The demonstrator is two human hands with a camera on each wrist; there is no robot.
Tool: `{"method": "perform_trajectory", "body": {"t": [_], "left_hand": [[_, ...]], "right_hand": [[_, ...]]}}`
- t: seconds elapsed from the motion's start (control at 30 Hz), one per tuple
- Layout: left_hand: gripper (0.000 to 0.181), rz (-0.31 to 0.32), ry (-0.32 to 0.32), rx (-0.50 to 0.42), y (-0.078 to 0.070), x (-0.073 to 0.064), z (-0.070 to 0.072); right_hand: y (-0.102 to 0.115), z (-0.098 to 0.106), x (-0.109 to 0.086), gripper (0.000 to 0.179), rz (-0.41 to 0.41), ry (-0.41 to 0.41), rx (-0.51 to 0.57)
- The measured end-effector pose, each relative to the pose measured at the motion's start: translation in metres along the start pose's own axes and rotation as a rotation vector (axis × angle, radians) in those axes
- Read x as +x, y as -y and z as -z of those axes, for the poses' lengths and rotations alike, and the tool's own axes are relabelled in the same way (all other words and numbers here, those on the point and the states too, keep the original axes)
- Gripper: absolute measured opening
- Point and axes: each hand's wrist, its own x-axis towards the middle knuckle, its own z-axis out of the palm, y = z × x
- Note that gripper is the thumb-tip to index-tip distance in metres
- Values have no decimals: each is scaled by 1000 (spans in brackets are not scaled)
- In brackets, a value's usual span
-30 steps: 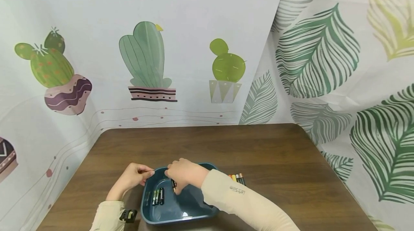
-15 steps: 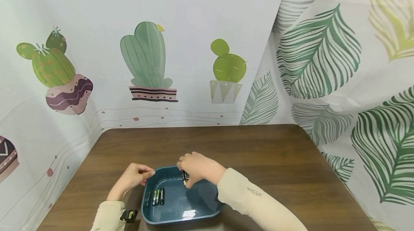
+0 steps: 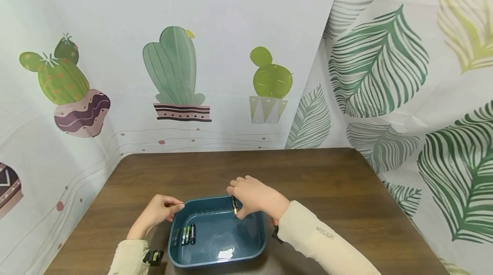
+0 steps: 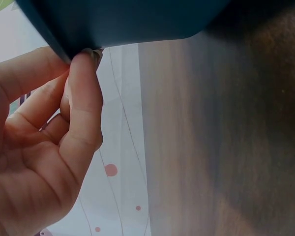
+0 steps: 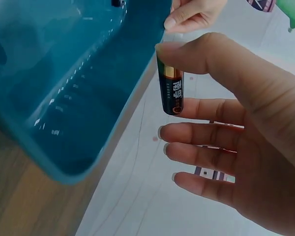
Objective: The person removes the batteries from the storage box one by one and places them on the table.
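Note:
A dark blue-green plastic tray (image 3: 215, 240) with raised walls sits at the table's near side. My left hand (image 3: 158, 211) pinches its far left corner; in the left wrist view, thumb and forefinger meet at the rim of the tray (image 4: 132, 24). Over the far right part of the tray, my right hand (image 3: 254, 196) holds a black battery (image 5: 172, 93) with a gold band between thumb and forefinger. The other fingers (image 5: 201, 132) extend apart from it. Inside the tray, three batteries (image 3: 188, 234), black and green, lie side by side near the left wall.
The brown wooden table (image 3: 308, 181) reaches back to a printed cloth (image 3: 231, 31) with cacti and leaves. A small orange-red thing (image 3: 275, 222) shows right of the tray, mostly hidden by the right sleeve (image 3: 312, 232).
My right hand has moved right and slightly away across the tray, carrying the battery. The sleeve now hides most of the batteries seen right of the tray. My left hand stays put.

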Motion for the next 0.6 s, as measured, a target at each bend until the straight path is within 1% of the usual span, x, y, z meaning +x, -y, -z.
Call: {"method": "perform_trajectory", "body": {"t": [0.37, 0.47, 0.6], "left_hand": [[14, 8, 14, -15, -1, 0, 1], [15, 18, 12, -14, -1, 0, 1], [15, 32, 11, -16, -1, 1, 1]], "right_hand": [[-23, -4, -24, 50, -43, -56, 10], [-29, -5, -31, 50, -58, -71, 38], [-36, -9, -37, 50, -94, -63, 88]]}}
